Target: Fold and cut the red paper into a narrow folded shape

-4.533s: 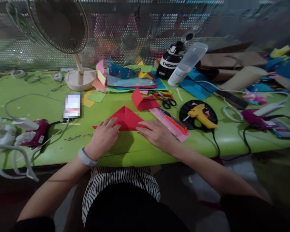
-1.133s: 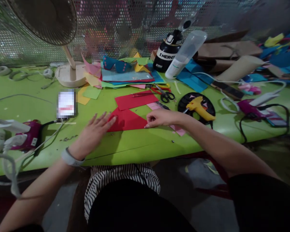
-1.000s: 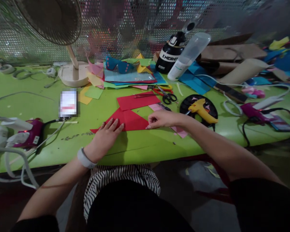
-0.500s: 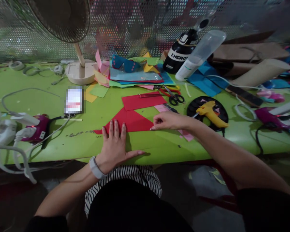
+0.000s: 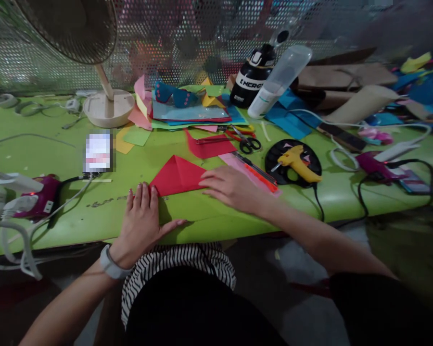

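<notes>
A red sheet of paper point(image 5: 178, 177), folded to a triangle, lies on the green table in front of me. My left hand point(image 5: 141, 218) is flat with fingers stretched out, its fingertips pressing the paper's left corner. At the right corner, my right hand point(image 5: 233, 190) rests with its fingers extended over the paper's edge. Just behind lies a second red piece of paper point(image 5: 212, 145) with metal tweezers point(image 5: 216, 140) on top. A pink strip of paper point(image 5: 243, 168) and an orange-red cutter or pen point(image 5: 261, 177) lie beyond my right hand.
A yellow glue gun point(image 5: 296, 162) sits on a black round tray point(image 5: 270, 156) at the right. Scissors point(image 5: 247, 142), a black bottle point(image 5: 250, 79) and paper sheets point(image 5: 191, 111) stand or lie behind. At the left are a fan point(image 5: 108, 108), a phone point(image 5: 97, 151) and a purple power socket point(image 5: 45, 197).
My right hand has gone from a pinch at the right corner to extended fingers over it. My left hand has slid toward the paper's left corner. The view has shifted right.
</notes>
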`<state>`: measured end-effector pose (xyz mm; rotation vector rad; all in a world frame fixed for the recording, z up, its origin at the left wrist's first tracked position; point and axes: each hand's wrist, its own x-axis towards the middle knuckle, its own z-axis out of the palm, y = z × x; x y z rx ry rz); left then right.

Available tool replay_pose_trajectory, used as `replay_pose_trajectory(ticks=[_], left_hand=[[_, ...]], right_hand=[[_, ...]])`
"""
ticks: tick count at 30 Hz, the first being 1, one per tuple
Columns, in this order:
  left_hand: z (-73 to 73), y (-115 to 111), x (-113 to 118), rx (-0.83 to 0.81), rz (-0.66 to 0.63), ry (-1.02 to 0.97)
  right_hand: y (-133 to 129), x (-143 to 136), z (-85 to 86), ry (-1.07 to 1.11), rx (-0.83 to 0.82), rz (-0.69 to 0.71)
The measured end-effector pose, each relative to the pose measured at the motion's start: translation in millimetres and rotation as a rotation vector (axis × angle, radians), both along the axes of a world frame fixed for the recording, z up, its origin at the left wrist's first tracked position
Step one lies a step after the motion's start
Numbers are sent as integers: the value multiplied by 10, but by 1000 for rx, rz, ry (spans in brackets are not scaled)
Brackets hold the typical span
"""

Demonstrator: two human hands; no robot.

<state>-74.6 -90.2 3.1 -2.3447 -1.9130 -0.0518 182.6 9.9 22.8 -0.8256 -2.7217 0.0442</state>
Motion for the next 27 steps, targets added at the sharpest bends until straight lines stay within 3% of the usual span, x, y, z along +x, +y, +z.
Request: replay_pose_trajectory(ticks=[3, 7, 13, 18, 24, 27], left_hand=[[-4, 64, -6, 6, -35, -9], [54, 226, -72, 16, -105, -13], [250, 511, 64, 6, -327, 67], [266, 648, 163, -1, -398, 80], [242, 758, 97, -7, -462, 68], [223, 832, 51, -21, -472, 9]], right_hand=[[-37, -175, -161, -68, 139, 112], [75, -301, -311, -145, 320, 117], [104, -372, -251, -185, 465, 159], [84, -380, -216, -185, 492, 152], [98, -330, -262, -121, 484, 152], [115, -313, -292, -60, 402, 105]])
